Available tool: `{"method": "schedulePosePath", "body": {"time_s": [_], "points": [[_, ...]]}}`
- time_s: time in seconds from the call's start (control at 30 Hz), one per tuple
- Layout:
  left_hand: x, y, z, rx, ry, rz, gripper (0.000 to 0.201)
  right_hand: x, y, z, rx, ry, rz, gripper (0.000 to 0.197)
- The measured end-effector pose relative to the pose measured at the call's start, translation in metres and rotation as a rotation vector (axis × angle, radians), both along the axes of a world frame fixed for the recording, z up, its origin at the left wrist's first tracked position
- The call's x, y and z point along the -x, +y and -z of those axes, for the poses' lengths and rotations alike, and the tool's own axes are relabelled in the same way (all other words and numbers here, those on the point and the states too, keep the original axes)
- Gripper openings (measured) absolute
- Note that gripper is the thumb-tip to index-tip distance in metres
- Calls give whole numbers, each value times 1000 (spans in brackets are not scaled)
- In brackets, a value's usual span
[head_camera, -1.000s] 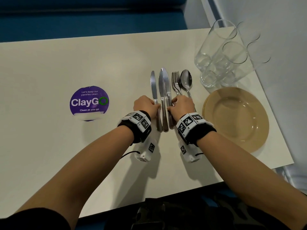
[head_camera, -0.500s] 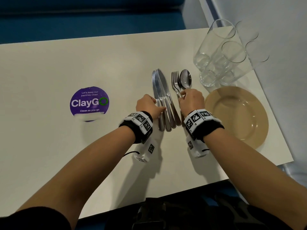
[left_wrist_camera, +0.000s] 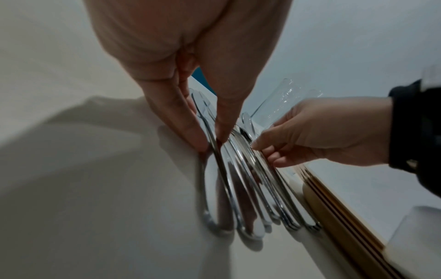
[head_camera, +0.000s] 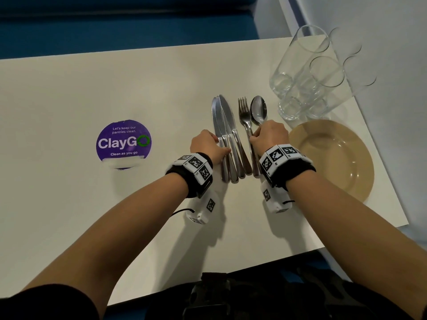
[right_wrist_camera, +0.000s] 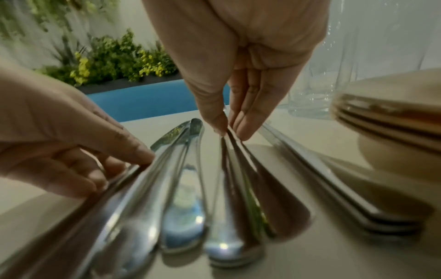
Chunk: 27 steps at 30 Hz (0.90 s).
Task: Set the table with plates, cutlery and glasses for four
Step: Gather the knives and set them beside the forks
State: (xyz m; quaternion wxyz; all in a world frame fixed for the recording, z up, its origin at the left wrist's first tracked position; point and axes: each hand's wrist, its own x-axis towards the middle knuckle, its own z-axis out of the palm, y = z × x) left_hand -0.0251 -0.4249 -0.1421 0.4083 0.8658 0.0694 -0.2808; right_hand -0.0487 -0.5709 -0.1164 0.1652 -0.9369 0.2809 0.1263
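Open tabletop (head_camera: 69, 93) to the left, bare but for a flat purple sticker (head_camera: 123, 144). Crowded right side: knives (head_camera: 223, 125), forks (head_camera: 245, 116) and spoons (head_camera: 258, 109) fanned at centre, stacked plates (head_camera: 332, 158) just beside them, clustered glasses (head_camera: 307, 75) behind at the table's corner. Narrow gap between knives and forks.

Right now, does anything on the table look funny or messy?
Nothing is spilled or broken. The knives lie fanned out, blades overlapping, rather than side by side. The round purple ClayGo sticker has a torn, peeled lower edge. The plates and glasses are still bunched at one corner.
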Motion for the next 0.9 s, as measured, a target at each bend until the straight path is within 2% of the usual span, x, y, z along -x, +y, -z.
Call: {"method": "schedulePosePath", "body": {"time_s": [0.23, 0.53, 0.67, 0.77, 0.9], "points": [[0, 0, 1, -7, 1, 9, 47, -3, 3, 6, -34, -15, 49, 21], [0, -5, -1, 0, -19, 24, 48, -1, 4, 9, -27, -31, 5, 16], [0, -2, -4, -4, -37, 25, 48, 6, 2, 3, -49, -71, 16, 24], [4, -3, -16, 17, -136, 41, 44, 16, -10, -10, -78, -171, 65, 29], [18, -37, -42, 152, -239, 211, 43, 39, -38, -27, -168, -445, 304, 37]]}}
